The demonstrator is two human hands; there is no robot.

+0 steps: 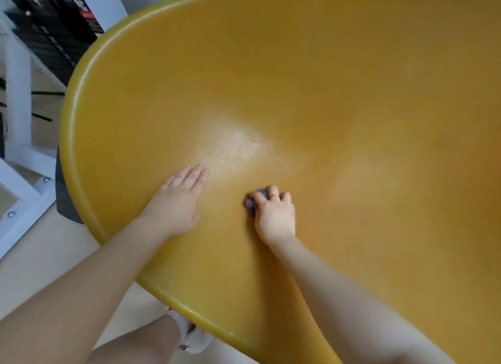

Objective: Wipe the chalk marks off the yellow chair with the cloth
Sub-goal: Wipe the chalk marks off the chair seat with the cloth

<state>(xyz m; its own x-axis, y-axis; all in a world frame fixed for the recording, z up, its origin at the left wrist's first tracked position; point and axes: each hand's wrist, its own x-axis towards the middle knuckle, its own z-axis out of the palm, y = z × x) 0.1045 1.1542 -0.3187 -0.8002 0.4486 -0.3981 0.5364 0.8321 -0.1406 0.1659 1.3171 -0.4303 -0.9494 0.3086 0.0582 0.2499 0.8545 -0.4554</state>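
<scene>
Gripping the purple cloth (pixel 251 203) in our right hand (pixel 273 214), we lay our left hand (pixel 179 201) flat, fingers together, near the yellow chair (pixel 352 106) rim; broad seat lies open beyond.

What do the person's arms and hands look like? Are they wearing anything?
Both forearms are bare, with no sleeves, gloves or watch in view. The right hand wears a thin gold-coloured ring on one finger. The left hand shows no ring or bracelet. The fingernails look short and unpainted.
</scene>
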